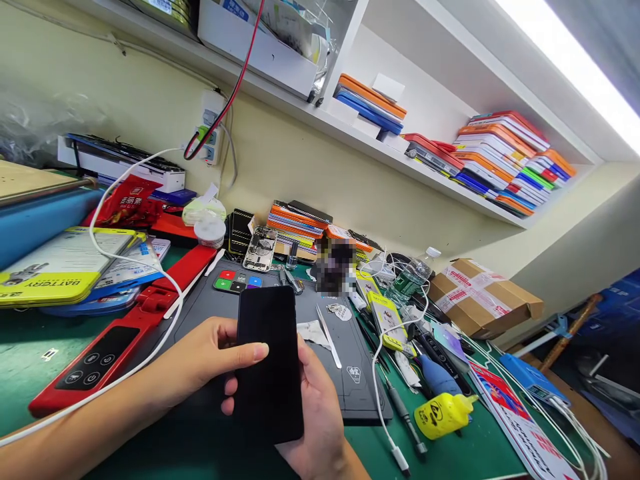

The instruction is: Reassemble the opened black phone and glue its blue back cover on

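Note:
A black smartphone [270, 393] with a dark screen is held upright between my two hands, above the near edge of a dark grey work mat [210, 307]. My left hand [220, 353] grips its left side, thumb lying across the screen and fingers curled behind. My right hand [317, 407] wraps round the lower right side and the back. Just beyond the phone, white tweezers [329, 339] and a crumpled whitish piece [311, 332] lie on the mat. A tile with coloured squares [239, 281] sits at the mat's far side.
A red tool with buttons [97, 360] lies left, crossed by a white cable [177, 293]. To the right are a yellow bottle [440, 417], a screwdriver [405, 417], a cable plug and a cardboard box [480, 297]. Battery packs [65, 263] lie far left. A shelf [400, 157] hangs above.

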The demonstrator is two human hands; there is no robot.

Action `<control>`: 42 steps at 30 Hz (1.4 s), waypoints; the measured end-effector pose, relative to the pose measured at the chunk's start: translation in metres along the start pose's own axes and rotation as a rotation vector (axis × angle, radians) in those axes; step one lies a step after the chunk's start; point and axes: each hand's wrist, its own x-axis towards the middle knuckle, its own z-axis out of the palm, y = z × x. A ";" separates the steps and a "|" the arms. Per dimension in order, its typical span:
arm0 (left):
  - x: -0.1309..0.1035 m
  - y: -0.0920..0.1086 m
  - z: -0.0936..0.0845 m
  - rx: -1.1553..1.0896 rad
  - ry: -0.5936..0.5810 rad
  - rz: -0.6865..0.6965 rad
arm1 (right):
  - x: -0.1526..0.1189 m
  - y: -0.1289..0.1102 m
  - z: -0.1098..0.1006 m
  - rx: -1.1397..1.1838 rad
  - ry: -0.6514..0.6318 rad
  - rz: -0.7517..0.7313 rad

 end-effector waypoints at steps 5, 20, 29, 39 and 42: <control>0.002 -0.001 0.000 -0.013 -0.006 0.008 | 0.000 0.000 0.002 -0.007 0.015 -0.002; -0.002 0.002 0.000 -0.019 -0.002 -0.034 | 0.001 0.002 -0.003 0.033 0.023 0.013; -0.003 0.005 0.002 -0.034 -0.016 -0.023 | 0.000 0.002 -0.001 0.040 0.020 -0.010; -0.004 0.005 0.001 -0.032 -0.012 -0.026 | -0.001 0.002 0.000 0.029 0.000 -0.023; -0.002 0.001 -0.001 -0.024 -0.015 -0.025 | -0.001 0.001 0.003 0.029 -0.004 -0.017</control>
